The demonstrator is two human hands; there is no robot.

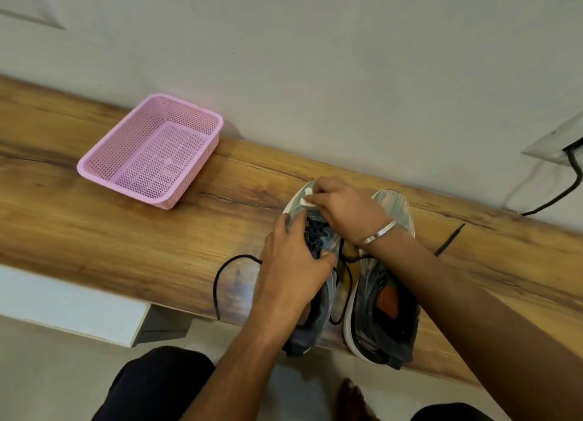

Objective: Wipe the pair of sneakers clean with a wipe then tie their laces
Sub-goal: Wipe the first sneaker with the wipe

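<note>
Two grey sneakers with dark collars stand side by side on a wooden bench (126, 231), toes toward the wall. My left hand (293, 263) grips the left sneaker (315, 319) across its laced middle. My right hand (344, 209) pinches a small white wipe (307, 198) and presses it on that sneaker's toe. The right sneaker (385, 300) stands untouched beside it, partly under my right forearm. Dark untied laces (220, 281) trail loose over the bench's front edge and out to the right.
An empty pink perforated basket (94, 168) sits on the bench at the left, near the wall. A wall socket (555, 143) with a black cable is at the right. My knees and a bare foot show below the bench.
</note>
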